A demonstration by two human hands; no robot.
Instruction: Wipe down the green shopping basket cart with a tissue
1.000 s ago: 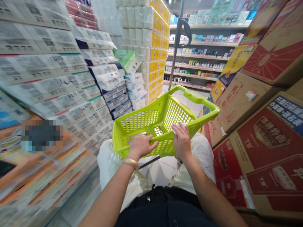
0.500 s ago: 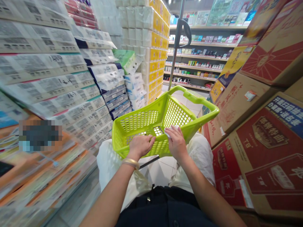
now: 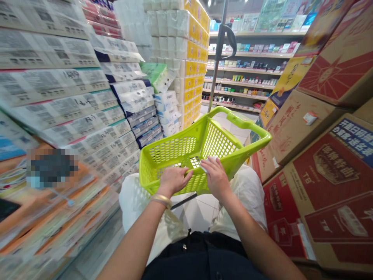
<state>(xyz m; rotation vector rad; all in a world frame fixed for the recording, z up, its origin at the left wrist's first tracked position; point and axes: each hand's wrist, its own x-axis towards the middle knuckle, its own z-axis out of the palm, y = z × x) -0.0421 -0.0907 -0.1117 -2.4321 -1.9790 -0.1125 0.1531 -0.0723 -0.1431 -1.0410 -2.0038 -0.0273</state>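
A lime-green plastic shopping basket (image 3: 171,149) rests on my knees, tilted, its handle (image 3: 247,126) at the far side. My left hand (image 3: 173,179) grips the basket's near rim, fingers curled over the edge. My right hand (image 3: 215,175) presses a white cloth or tissue (image 3: 207,162) against the near rim, fingers closed over it. A gold bangle (image 3: 161,200) circles my left wrist.
Stacked tissue and paper packs (image 3: 72,105) wall the left side. Red and brown cartons (image 3: 329,155) stack on the right. A metal pole with a black handle (image 3: 221,42) rises behind the basket. Store shelves (image 3: 247,77) stand at the back across a tiled floor.
My right hand with the white cloth has slid leftward along the basket's near rim, closer to my left hand. The left hand has kept its grip.
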